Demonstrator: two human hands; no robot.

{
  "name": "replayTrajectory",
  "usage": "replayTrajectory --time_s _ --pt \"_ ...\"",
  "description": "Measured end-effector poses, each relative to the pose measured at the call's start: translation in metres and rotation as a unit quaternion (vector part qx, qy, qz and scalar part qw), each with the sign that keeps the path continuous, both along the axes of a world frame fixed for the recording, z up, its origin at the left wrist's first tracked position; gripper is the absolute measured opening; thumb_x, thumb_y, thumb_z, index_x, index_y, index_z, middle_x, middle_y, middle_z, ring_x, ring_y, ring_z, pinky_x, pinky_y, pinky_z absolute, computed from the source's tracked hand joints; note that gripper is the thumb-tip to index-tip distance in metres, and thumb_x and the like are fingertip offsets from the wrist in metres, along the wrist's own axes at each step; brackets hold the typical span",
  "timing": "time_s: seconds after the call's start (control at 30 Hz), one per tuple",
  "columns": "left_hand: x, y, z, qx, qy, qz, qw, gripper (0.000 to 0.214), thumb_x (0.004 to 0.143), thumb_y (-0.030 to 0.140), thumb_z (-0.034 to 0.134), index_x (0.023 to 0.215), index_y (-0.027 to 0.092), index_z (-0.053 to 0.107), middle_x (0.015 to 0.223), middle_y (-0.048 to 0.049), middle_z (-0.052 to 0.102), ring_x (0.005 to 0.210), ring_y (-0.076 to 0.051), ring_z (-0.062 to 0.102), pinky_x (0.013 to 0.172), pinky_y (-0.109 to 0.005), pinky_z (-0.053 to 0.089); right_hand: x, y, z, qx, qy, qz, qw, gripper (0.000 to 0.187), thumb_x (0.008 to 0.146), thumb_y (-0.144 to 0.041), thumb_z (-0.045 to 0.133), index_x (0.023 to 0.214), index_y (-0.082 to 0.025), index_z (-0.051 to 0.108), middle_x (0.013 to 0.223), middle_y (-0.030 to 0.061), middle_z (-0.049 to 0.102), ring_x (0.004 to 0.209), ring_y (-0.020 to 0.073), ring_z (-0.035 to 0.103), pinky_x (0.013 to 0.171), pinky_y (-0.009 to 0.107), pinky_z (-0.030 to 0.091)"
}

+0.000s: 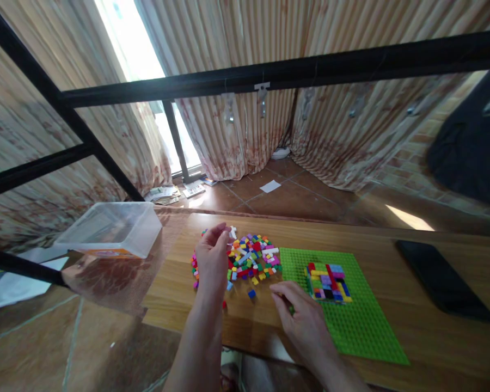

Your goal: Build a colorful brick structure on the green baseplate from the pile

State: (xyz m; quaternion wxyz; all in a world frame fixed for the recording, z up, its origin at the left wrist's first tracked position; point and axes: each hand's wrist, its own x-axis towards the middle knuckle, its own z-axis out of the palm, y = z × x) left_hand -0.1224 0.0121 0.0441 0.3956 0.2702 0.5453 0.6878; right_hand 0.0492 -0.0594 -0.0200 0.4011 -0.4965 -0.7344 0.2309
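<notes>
Wooden tabletop (pixel 167 294): loose bricks (pixel 245 258) beside left fingers (pixel 222 238), beyond right fingers (pixel 282 293); both narrowed, contents unclear.

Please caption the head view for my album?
Left hand at the loose bricks, right hand near a green baseplate.

Open lane on the counter (pixel 386 272) between board (pixel 367 332) and phone (pixel 445 280)! Left of the board, bricks (pixel 249 256) clutter the way, the left hand (pixel 213 253) over their edge; on it, the build (pixel 329 283) blocks low passes.
</notes>
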Motion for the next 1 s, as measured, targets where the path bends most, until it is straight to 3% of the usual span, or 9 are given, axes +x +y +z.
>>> replayTrajectory --time_s 0.27,0.53,0.7,1.0 --pt "-0.008 -0.004 0.005 -0.002 -0.068 -0.008 0.998 0.039 0.060 0.029 0.076 0.094 0.013 0.068 0.083 -0.0033 0.069 0.058 -0.006 0.057 0.058 -0.018 0.044 -0.015 0.002 -0.006 -0.030 -0.047 0.033 0.998 0.015 0.091 -0.022 0.049 0.095 -0.023 0.064 0.092 0.0039 0.067 0.086 0.0195 0.063 0.075 0.032 0.050" --pt "-0.013 -0.006 0.009 0.004 -0.109 -0.009 0.994 0.035 0.062 0.025 0.074 0.093 0.012 0.066 0.086 -0.0042 0.069 0.060 -0.005 0.056 0.060 -0.018 0.044 -0.031 0.003 -0.012 -0.006 -0.142 0.034 0.989 0.017 0.088 -0.026 0.057 0.103 -0.021 0.063 0.094 0.0058 0.064 0.087 0.0226 0.059 0.079 0.036 0.047" --pt "-0.018 -0.006 0.007 0.008 -0.124 -0.009 0.992 0.032 0.062 0.023 0.074 0.092 0.012 0.066 0.084 -0.0036 0.069 0.060 -0.005 0.056 0.062 -0.019 0.043 -0.034 0.005 -0.015 0.007 -0.155 0.034 0.987 0.014 0.090 -0.023 0.052 0.098 -0.022 0.064 0.092 0.0058 0.062 0.086 0.0219 0.058 0.078 0.036 0.047" --pt "-0.018 -0.006 0.009 0.011 -0.151 -0.005 0.988 0.030 0.061 0.019 0.075 0.089 0.012 0.066 0.081 -0.0023 0.069 0.061 -0.005 0.057 0.061 -0.018 0.042 -0.059 0.003 -0.013 0.074 -0.169 0.037 0.982 0.027 0.094 -0.016 0.044 0.114 -0.020 0.061 0.101 0.0089 0.059 0.092 0.0217 0.054 0.078 0.033 0.045"
